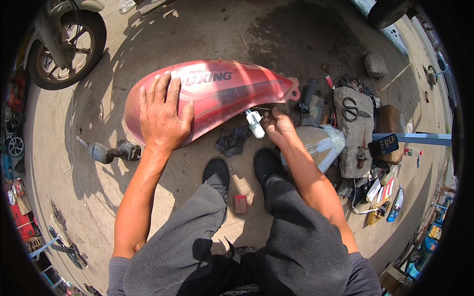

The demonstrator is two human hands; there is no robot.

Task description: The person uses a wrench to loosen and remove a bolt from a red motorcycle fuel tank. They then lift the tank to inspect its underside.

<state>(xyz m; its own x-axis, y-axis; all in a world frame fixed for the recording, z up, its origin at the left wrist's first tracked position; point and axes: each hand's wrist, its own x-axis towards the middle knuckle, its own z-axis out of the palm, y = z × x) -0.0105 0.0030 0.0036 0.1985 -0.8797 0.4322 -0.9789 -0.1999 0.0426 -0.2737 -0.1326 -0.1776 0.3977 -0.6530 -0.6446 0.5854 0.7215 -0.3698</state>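
Nearest the camera, a small red block [240,203] sits on the ground [89,207] between two dark shoes [216,173]. Ahead of the shoes, a crumpled dark item [232,140] lies near the lower edge of a red tank [212,96], which rests on the ground. The left hand [164,116] is spread flat on the tank's left part, gripping nothing. The right hand [279,126] has curled fingers beside a white fitting [255,124] at the tank's edge; whether it grips anything cannot be told. Scissors [351,110] lie on a rough slab [353,153] to the right. Farther off, at upper left, stands a spoked wheel [69,49].
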